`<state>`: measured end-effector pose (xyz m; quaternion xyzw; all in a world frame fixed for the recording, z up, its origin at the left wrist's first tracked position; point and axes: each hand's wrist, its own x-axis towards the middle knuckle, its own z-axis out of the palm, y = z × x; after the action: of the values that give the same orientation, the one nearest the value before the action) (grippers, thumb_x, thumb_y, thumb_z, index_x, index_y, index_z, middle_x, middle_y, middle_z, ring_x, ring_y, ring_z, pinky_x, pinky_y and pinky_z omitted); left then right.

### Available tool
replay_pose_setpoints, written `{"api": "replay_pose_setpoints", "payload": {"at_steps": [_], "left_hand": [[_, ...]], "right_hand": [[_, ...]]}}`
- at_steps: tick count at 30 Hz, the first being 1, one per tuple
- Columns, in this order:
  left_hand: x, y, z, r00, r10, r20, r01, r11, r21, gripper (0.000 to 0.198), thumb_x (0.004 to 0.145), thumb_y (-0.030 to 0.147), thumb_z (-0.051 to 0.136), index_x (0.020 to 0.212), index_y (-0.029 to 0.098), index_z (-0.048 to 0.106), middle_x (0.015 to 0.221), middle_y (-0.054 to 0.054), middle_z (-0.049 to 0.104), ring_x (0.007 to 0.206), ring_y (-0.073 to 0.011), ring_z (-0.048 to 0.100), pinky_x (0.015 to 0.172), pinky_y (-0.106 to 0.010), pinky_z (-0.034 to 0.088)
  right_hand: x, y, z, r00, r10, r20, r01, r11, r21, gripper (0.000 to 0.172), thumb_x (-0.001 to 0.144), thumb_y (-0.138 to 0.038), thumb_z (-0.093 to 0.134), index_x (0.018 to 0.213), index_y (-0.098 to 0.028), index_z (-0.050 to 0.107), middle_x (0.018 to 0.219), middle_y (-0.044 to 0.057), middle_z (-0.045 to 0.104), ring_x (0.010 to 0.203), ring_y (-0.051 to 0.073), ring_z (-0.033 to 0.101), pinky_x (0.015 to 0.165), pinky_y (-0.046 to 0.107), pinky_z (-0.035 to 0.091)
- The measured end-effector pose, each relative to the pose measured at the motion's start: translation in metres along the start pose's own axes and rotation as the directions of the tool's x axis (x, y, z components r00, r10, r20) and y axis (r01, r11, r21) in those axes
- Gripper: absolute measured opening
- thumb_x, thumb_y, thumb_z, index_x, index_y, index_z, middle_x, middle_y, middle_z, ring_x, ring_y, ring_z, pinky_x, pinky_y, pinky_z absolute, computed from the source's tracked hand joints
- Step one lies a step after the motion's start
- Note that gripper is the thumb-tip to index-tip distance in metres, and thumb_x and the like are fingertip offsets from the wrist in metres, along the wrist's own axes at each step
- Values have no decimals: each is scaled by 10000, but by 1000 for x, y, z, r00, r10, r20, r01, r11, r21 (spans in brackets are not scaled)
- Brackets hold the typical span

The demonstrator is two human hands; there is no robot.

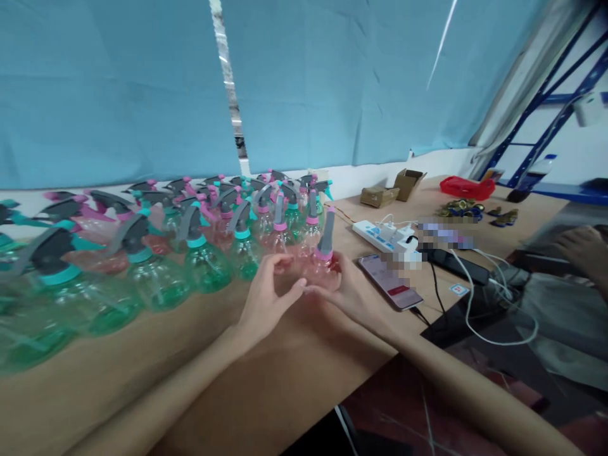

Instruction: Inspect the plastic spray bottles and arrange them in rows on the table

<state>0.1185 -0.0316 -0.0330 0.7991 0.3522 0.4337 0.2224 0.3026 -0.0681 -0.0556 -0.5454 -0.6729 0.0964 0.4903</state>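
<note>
The pink bottle (pixel 316 271) is roughly upright, with the right hand (pixel 349 288) clasped around its right side; the left hand (pixel 266 291), spread apart, flanks its left.

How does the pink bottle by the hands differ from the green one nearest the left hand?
The pink bottle has a pink collar; the green bottle, a turquoise collar. The pink bottle is between left hand and right hand; the green bottle stands on the table. Both are transparent, with grey spray heads.
</note>
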Motion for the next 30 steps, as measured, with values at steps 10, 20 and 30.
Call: {"api": "replay_pose_setpoints", "payload": {"at_steps": [10,20,30], "left_hand": [[-6,12,-59,996,-88,-23,88,996,21,541,765,299,633,1250,187,420,1226,-107,552,1049,-246,572,914,-437,451],[-13,-19,-90,983,-155,-97,147,985,-90,361,756,187,544,1115,209,568,1028,-48,646,896,-195,622,846,-366,481],[-25,-24,-112,985,-171,-9,168,975,-142,489,724,128,510,1182,287,573,1072,-11,671,974,-201,628,904,-357,476]], "right_hand": [[-12,-67,78,980,-65,187,75,996,-48,696,661,-648,622,1131,-155,477,1052,127,602,979,288,584,809,441,498],[-3,-91,107,937,-169,306,185,982,-25,793,633,-673,625,1187,-130,456,1063,137,586,996,298,564,851,448,474],[9,-46,103,821,-272,502,257,961,99,318,927,-416,421,1095,-184,560,1093,74,616,1056,189,562,942,376,442]]}}
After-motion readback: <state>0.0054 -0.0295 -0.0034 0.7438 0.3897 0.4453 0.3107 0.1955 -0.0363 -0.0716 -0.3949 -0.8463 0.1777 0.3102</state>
